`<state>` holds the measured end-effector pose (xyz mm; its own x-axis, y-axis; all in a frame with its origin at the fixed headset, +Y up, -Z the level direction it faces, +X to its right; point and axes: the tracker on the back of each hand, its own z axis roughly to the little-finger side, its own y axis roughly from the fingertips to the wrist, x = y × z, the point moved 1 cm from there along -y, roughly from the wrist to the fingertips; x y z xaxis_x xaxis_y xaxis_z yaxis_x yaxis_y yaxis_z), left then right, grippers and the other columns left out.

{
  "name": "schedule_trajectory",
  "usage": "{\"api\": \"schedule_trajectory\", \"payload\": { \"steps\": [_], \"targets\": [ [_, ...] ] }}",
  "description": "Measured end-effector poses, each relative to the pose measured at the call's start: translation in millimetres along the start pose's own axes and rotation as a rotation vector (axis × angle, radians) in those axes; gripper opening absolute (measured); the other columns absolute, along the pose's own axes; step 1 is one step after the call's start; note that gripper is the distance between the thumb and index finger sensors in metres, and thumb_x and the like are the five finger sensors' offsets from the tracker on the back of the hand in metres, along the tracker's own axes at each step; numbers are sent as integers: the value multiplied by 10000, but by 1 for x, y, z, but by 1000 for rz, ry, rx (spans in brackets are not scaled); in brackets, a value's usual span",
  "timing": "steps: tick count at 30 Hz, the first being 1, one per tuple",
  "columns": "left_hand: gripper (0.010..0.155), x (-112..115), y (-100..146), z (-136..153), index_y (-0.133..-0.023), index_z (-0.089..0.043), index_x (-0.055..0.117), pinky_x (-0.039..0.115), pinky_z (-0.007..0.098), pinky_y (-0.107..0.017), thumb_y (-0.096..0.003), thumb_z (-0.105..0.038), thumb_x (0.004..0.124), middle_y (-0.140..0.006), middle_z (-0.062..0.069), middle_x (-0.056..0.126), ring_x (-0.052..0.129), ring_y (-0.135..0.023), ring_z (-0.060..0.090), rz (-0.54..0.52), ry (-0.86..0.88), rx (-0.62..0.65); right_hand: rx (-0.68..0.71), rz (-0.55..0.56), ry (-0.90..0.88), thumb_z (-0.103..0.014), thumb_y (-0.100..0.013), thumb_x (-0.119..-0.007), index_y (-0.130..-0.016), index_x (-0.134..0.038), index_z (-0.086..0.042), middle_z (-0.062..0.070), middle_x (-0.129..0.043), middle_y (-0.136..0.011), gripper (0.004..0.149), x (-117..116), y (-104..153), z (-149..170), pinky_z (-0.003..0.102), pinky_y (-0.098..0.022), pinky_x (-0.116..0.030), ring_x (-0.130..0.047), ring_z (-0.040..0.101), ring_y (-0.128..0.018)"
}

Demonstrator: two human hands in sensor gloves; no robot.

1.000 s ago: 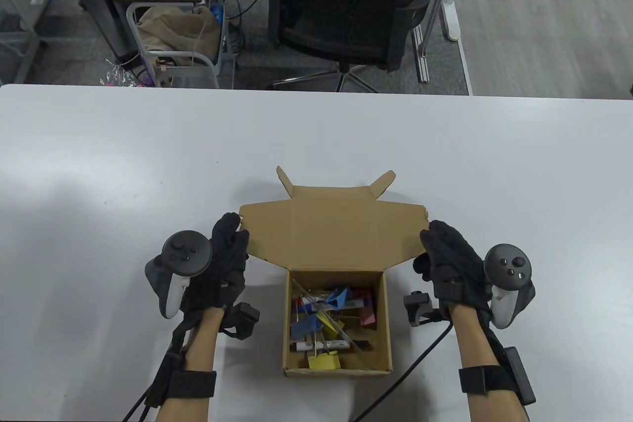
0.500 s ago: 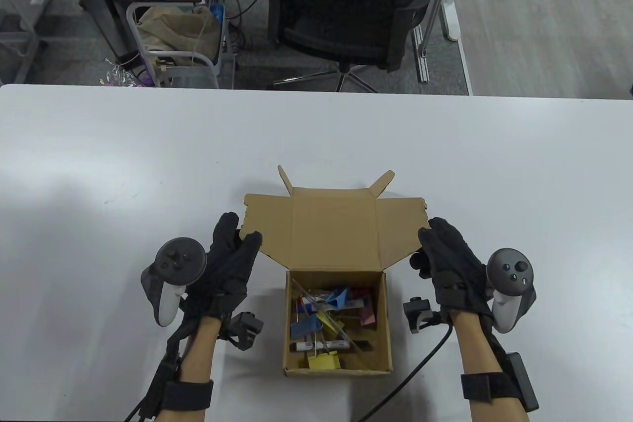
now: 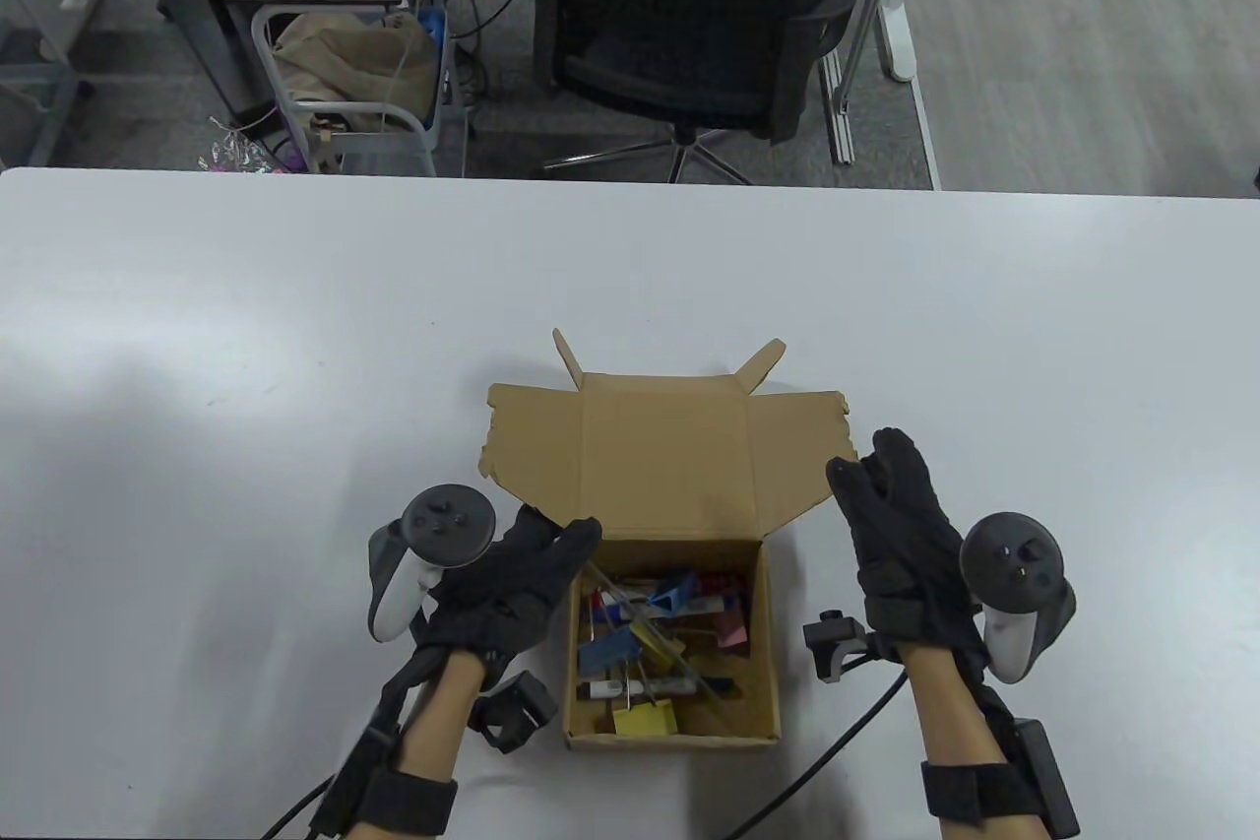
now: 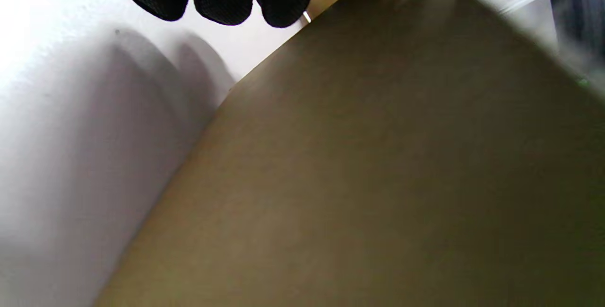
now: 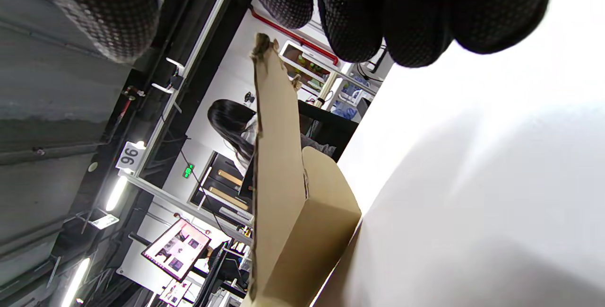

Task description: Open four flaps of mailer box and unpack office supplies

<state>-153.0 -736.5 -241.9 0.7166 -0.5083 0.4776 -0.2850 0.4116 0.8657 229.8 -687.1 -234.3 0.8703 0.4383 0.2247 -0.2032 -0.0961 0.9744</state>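
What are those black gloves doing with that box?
A person is unpacking a cardboard box on a white table. The lid is folded back, so you can see the clips and pens inside. The left hand reaches over the box's left edge toward them with nothing in it. The right hand is open beside the lid's right flap. Nothing has come out yet.
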Motion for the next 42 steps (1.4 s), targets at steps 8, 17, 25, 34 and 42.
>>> {"api": "schedule_trajectory", "payload": {
  "steps": [8, 17, 25, 34, 42],
  "targets": [
    [647, 8, -4, 0, -1153, -298, 446, 542, 569, -830, -596, -628, 427, -1209, -24, 612, 561, -1165, 332, 63, 12, 13, 107, 50, 127, -600, -549, -753, -1106, -489, -29, 438, -504, -1067, 840, 5, 12, -25, 789, -567, -550, -506, 720, -893],
    [622, 8, -4, -2, -1137, -308, 479, 536, 567, -834, -601, -616, 411, -1206, -21, 609, 564, -1163, 331, 80, 7, 11, 409, -70, 467, -535, -524, -833, -1074, -596, -40, 403, -633, -1033, 777, -20, 50, -103, 722, -528, -665, -675, 653, -833],
    [619, 8, -4, -2, -1134, -314, 480, 530, 570, -835, -599, -617, 410, -1210, -21, 599, 558, -1165, 332, 87, 16, 10, 378, -493, 897, -475, -482, -907, -983, -729, -5, 322, -883, -871, 709, -87, 70, -135, 479, -275, -869, -977, 387, -467],
    [618, 9, -4, -3, -1131, -314, 484, 525, 572, -837, -597, -617, 412, -1209, -22, 599, 554, -1166, 332, 90, 12, 8, 192, -842, 1200, -428, -447, -952, -864, -834, 44, 298, -1011, -680, 640, -145, 76, -106, 332, -3, -849, -959, 137, -70],
    [618, 9, -4, -3, -1129, -315, 488, 524, 575, -836, -594, -616, 415, -1207, -24, 605, 561, -1165, 331, 89, 5, 7, 151, -890, 1386, -331, -418, -992, -744, -928, 32, 225, -1083, -510, 492, -170, 83, -83, 328, 54, -827, -923, 106, 25]
  ]
}}
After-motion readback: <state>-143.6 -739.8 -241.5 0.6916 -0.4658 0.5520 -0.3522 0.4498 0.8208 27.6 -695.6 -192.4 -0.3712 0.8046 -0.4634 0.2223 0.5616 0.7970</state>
